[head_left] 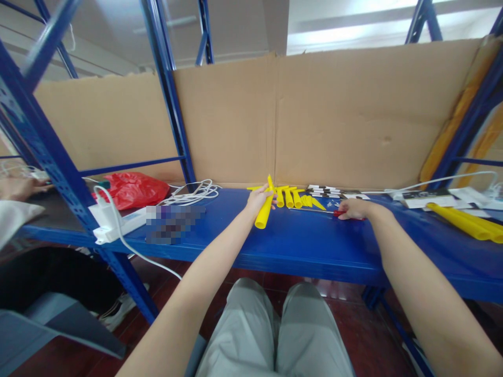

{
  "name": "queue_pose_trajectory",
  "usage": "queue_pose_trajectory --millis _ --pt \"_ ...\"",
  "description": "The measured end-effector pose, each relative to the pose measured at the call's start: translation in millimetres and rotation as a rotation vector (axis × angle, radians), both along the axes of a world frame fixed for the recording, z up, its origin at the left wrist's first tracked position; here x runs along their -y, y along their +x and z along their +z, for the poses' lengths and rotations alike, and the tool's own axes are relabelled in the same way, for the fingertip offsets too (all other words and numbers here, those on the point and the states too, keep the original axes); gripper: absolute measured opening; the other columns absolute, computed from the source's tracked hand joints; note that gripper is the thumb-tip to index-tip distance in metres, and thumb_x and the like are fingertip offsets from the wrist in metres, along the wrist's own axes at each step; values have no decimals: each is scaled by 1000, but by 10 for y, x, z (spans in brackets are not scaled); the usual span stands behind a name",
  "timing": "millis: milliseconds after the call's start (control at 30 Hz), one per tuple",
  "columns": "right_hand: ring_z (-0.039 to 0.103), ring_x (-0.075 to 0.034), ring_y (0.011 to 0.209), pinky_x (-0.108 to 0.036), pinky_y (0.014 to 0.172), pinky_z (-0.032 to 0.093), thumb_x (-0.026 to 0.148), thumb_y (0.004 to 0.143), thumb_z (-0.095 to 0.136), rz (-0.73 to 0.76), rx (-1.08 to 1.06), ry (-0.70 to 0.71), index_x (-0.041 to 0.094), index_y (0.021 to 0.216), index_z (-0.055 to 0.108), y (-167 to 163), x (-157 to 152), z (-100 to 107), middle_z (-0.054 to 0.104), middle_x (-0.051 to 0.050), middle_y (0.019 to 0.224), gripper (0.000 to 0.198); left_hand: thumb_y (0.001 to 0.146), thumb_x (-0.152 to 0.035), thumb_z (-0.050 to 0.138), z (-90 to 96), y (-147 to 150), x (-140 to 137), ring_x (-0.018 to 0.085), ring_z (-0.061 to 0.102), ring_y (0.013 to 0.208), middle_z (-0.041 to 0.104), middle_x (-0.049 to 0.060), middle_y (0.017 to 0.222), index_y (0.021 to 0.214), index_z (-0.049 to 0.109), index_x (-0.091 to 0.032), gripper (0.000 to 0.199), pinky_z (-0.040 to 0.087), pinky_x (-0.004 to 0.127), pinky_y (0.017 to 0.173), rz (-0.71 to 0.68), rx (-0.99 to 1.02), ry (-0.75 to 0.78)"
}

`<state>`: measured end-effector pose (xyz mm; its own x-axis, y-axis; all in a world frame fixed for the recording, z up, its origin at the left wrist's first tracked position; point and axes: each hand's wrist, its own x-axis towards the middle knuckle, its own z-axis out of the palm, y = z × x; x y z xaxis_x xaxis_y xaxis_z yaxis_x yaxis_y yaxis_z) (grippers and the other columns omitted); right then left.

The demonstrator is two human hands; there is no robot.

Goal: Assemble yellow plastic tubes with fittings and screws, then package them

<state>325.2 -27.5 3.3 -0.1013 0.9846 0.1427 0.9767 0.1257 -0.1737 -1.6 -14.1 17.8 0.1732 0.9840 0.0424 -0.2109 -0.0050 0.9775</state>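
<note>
My left hand (258, 198) is closed around a yellow tapered tube (263, 214), its wide round end toward me and its thin end pointing to the cardboard. My right hand (352, 208) has its fingers on the red handle of a screwdriver (320, 210), whose thin metal shaft points left, low over the blue shelf (306, 241). Between the hands, several similar yellow tubes (289, 199) stand in a row by the back. Small yellow pointed pieces (311, 202) lie right of them, and tiny clear bits (333, 203) are near my right hand.
Tall cardboard (334, 115) closes off the back. Leftward are a red plastic bag (137, 189), white cables (196, 192) and a power strip (133, 220). More yellow tubes (463, 222) lie at the right. Another person's hand (19, 187) is beyond the left post.
</note>
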Motion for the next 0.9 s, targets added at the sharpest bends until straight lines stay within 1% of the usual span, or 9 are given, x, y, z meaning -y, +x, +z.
queue_pose_trajectory --millis 100,200,267,367,433,567,633,767,900 --pt "61 -19 62 -29 57 44 33 64 74 4 17 -101 23 58 60 -54 14 14 66 -2 63 18 87 -6 52 5 2 4 9 60 50 72 4 80 151 39 -17 65 47 18 47 -39 -32 15" --pt "62 -20 65 -29 59 45 33 66 72 31 6 -81 23 62 60 -68 21 17 67 -2 65 16 87 -8 57 -5 7 -2 10 61 52 73 5 84 151 39 -18 67 47 19 48 -63 -47 32" --pt "63 -20 67 -29 60 46 30 65 72 33 -8 -39 23 65 60 -50 20 22 68 -2 69 14 87 -9 59 -23 17 -7 10 62 52 73 5 83 150 40 -18 67 47 19 47 -69 -53 36" --pt "64 -20 70 -28 62 47 27 64 72 -3 -23 33 23 69 60 4 20 51 69 -3 75 14 87 -8 60 -59 45 -13 10 61 51 71 5 80 149 42 -17 65 46 19 46 -70 -64 37" --pt "64 -20 71 -28 63 47 27 65 71 -28 -35 51 23 72 60 36 30 82 69 -3 76 13 88 -7 58 -81 65 -15 10 61 51 71 5 80 149 42 -17 65 45 18 45 -76 -74 43" --pt "64 -20 75 -28 67 48 29 71 65 -15 -81 65 22 74 58 40 80 137 70 -4 79 10 89 -9 57 -99 83 -20 10 62 50 73 8 87 152 38 -17 66 45 18 43 -109 -114 46" --pt "64 -21 77 -29 69 48 29 72 64 13 -95 77 22 76 58 12 104 150 70 -5 81 9 89 -9 57 -104 85 -22 10 62 50 72 7 85 152 36 -17 68 45 17 42 -121 -123 44" --pt "65 -21 79 -30 73 50 31 72 64 56 -148 78 22 78 58 -55 111 142 71 -6 85 12 87 -9 60 -126 91 -27 10 61 48 71 5 78 151 39 -16 67 45 17 41 -135 -127 54" --pt "65 -22 81 -32 76 51 37 70 67 96 -213 62 22 79 60 -81 89 121 72 -6 85 19 87 -9 61 -145 98 -37 11 62 49 73 8 83 150 41 -16 67 46 19 43 -148 -154 58"
